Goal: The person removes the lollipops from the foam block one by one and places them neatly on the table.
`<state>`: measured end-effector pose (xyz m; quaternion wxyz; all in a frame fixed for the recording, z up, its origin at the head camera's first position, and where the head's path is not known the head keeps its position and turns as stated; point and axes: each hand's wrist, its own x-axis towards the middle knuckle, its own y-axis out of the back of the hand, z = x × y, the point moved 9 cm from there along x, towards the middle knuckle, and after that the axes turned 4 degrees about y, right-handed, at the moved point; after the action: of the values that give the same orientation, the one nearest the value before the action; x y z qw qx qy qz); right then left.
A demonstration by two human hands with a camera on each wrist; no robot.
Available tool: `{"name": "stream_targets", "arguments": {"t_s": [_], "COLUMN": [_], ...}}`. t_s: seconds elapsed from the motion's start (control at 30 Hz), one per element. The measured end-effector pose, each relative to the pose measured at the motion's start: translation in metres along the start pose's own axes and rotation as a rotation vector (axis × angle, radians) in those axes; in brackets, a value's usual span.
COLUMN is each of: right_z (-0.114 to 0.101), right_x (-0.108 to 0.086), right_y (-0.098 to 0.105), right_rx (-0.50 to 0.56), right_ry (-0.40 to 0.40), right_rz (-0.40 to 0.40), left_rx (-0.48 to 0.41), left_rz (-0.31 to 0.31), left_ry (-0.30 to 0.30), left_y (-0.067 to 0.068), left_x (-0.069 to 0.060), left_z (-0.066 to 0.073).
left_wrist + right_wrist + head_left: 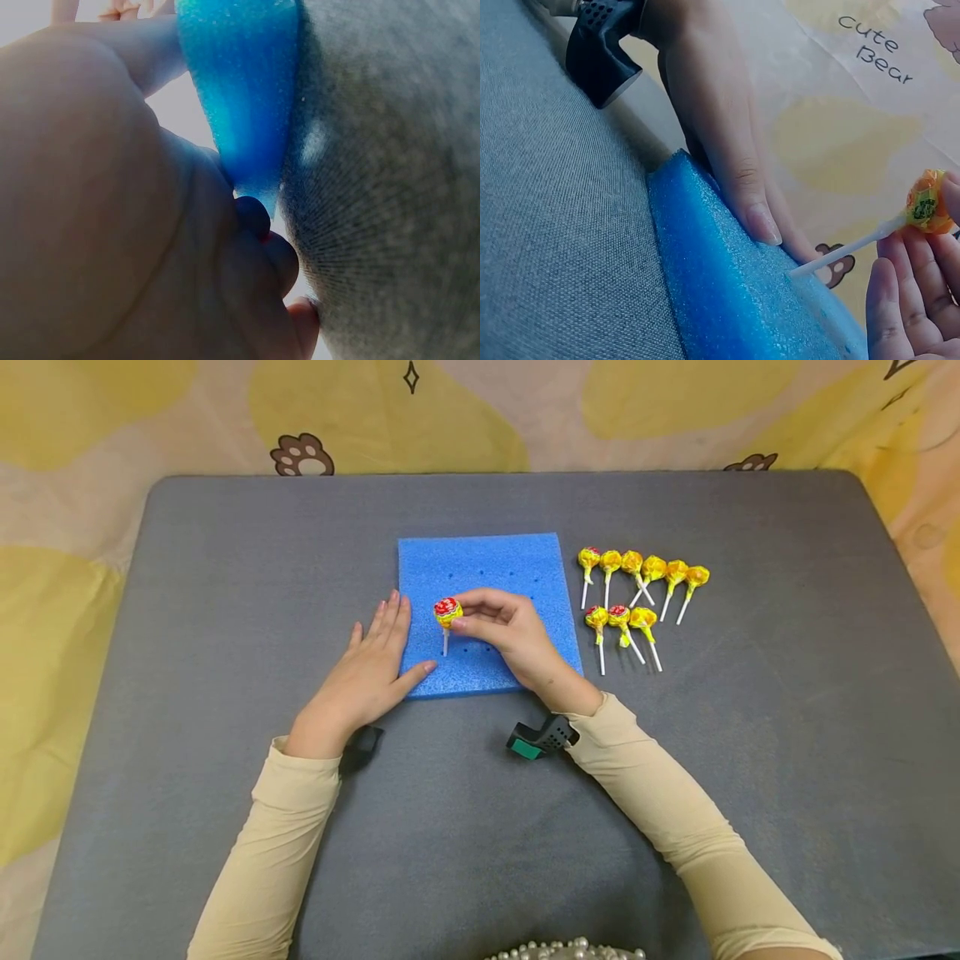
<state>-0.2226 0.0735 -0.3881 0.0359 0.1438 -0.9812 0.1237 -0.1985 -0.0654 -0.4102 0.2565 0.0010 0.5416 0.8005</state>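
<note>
A lollipop (447,611) in a red and yellow wrapper stands upright over the near left part of a blue foam block (480,681). My right hand (510,625) pinches its head between thumb and fingers. In the right wrist view the white stick (840,253) meets the foam's top at its tip; how deep it sits I cannot tell. My left hand (365,667) lies with straight fingers along the foam's left edge, its thumb on the top face. Small dark holes dot the foam, some hidden beneath my right hand.
Right of the foam, several wrapped lollipops lie on the grey table (787,710) in two rows, a back row (654,568) and a front row (619,617). A black wrist device (542,737) sits at my right wrist. A patterned cloth (480,418) hangs behind the table.
</note>
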Motion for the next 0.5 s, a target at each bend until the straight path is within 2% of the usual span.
{"name": "stream_targets", "arguments": {"t_s": [0.3,0.5], "right_z": [-0.004,-0.010], "right_x": [-0.017,-0.031], "right_y": [0.011,0.021], "right_rx": [0.107,0.226], "right_ry": [-0.006,0.031], "right_rz": [0.006,-0.021], "left_rx": [0.004,0.001], "left_rz": [0.003,0.006], "left_ry": [0.006,-0.001], "left_y": [0.000,0.001], "left_x": [0.000,0.000], "left_z": [0.000,0.001]}}
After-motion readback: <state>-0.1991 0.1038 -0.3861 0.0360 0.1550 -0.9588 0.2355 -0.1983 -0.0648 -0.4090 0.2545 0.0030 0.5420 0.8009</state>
